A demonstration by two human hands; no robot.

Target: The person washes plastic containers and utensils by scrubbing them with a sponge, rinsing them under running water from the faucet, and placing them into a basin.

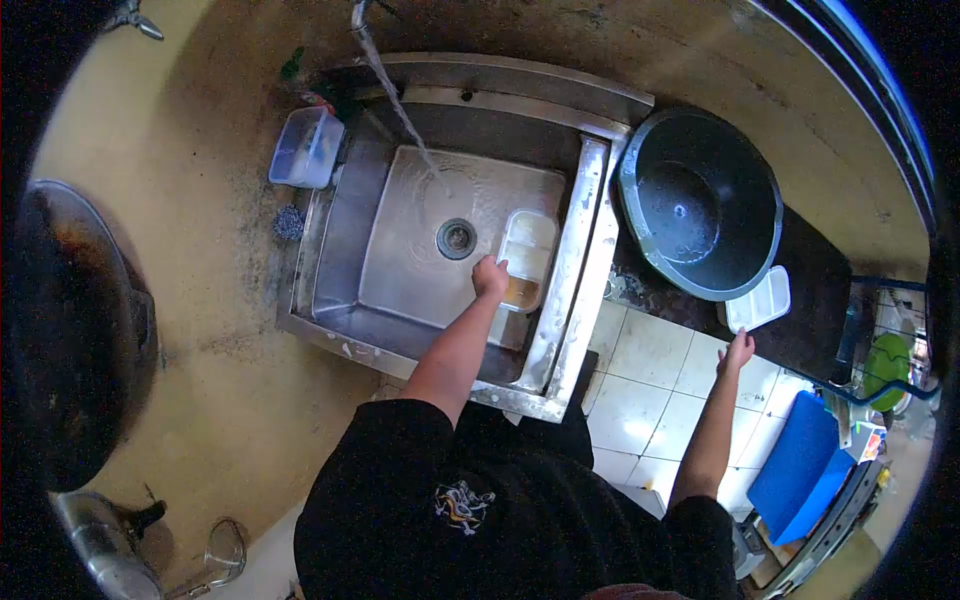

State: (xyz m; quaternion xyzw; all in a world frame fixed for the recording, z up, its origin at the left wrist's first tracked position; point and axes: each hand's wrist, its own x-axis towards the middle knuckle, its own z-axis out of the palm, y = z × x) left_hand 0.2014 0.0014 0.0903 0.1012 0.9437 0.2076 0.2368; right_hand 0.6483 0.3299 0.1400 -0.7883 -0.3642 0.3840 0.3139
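Note:
My left hand [490, 278] is closed on the left edge of a white compartment tray [530, 247] in the sink [400, 220]. Brownish liquid or residue shows in the tray's nearest compartment. Off to the right, my right hand [737, 352] has its thumb apart, and its fingertips are at the near edge of a second white tray [762, 299]. That tray lies on the dark counter [815, 245], beside the rim of a large dark tub [628, 185]. Water [395, 100] runs from the faucet into the sink, left of the first tray.
A clear plastic container [307, 148] and a scouring pad [289, 222] are at the sink's left side. A big blackened pan [80, 330] hangs or stands at far left. Lower right holds a blue box [800, 465] and a green item [886, 368]. White tiles [640, 385] cover the floor.

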